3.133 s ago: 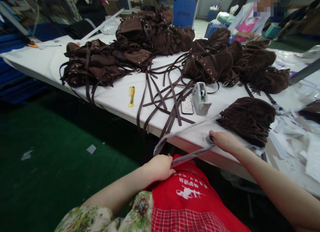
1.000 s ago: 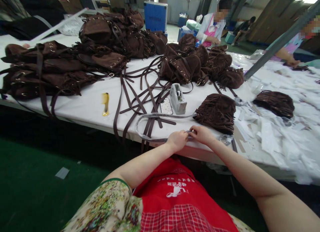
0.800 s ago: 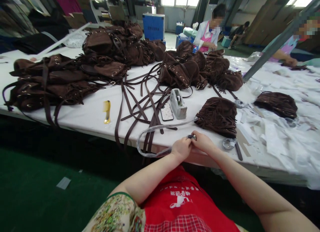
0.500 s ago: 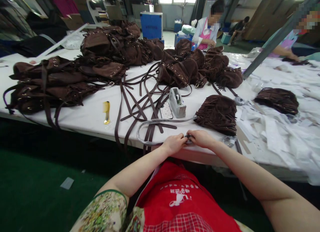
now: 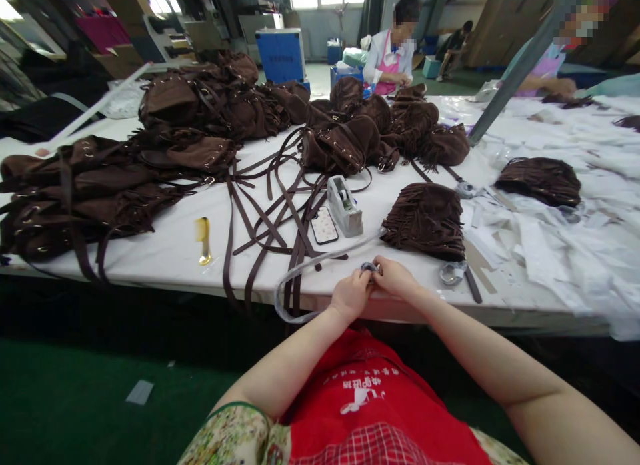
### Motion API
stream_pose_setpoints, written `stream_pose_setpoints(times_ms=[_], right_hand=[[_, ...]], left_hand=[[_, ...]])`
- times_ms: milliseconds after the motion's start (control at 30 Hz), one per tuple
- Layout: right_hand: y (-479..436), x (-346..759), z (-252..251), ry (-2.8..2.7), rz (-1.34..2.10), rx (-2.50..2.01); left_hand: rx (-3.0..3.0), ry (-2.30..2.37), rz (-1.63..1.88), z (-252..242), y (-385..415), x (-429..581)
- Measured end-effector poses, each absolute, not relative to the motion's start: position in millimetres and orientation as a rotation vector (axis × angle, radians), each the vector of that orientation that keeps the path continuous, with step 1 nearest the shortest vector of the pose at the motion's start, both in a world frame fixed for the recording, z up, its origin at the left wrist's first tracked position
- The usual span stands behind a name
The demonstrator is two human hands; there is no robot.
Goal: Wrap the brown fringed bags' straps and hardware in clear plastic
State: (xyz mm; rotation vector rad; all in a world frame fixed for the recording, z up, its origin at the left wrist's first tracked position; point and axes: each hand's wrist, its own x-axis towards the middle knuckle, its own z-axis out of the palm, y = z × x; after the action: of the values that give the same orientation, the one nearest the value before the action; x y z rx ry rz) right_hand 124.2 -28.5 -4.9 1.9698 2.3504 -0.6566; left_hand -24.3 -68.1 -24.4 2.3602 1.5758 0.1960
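1. The left hand point(image 5: 351, 293) and right hand point(image 5: 395, 278) meet at the near edge of a long bench point(image 5: 160, 248) covered in white. Each grip is pinched closed on the end of a wrapped strap point(image 5: 350, 247).
2. That strap, sheathed in clear film, loops out over the bench edge and runs back to a fringed bag point(image 5: 425, 219) lying just beyond the right hand.
3. A tape dispenser point(image 5: 344, 206) and a phone point(image 5: 325, 225) sit side by side near the hands. A tape roll point(image 5: 453, 273) lies to the right and a yellow comb point(image 5: 203, 239) well to the left.
4. Loose brown straps point(image 5: 273, 208) fan across the middle, some hanging off the edge.
5. Piles of brown bags point(image 5: 165, 138) fill the far and left parts, and paper scraps point(image 5: 550, 245) litter the right, around a second fringed bag point(image 5: 540, 180).
6. Beyond the bench are a blue crate point(image 5: 281, 55) and 2 co-workers point(image 5: 390, 51). The floor point(image 5: 75, 398) is green.
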Motion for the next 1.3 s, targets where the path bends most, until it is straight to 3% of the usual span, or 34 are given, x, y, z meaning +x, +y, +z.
stream_pose_setpoints(times_ms=[300,600,1000,1300], right_hand=[[-6,132,16,2.637,-0.546,1.299],[-32,108,-3,2.251,-0.595,2.051],[-9,110,18,2.57,-0.396,1.272],[-36,105,-2,2.322,-0.565,1.902]], left_hand=[[2.622,1.335,-0.056,-10,-62,-67],[2.411,1.59,0.138,-25,-77,-31],[2.763,1.251,0.047,-11,-77,-76],[2.489,1.563,0.233,-36,-88,-42]])
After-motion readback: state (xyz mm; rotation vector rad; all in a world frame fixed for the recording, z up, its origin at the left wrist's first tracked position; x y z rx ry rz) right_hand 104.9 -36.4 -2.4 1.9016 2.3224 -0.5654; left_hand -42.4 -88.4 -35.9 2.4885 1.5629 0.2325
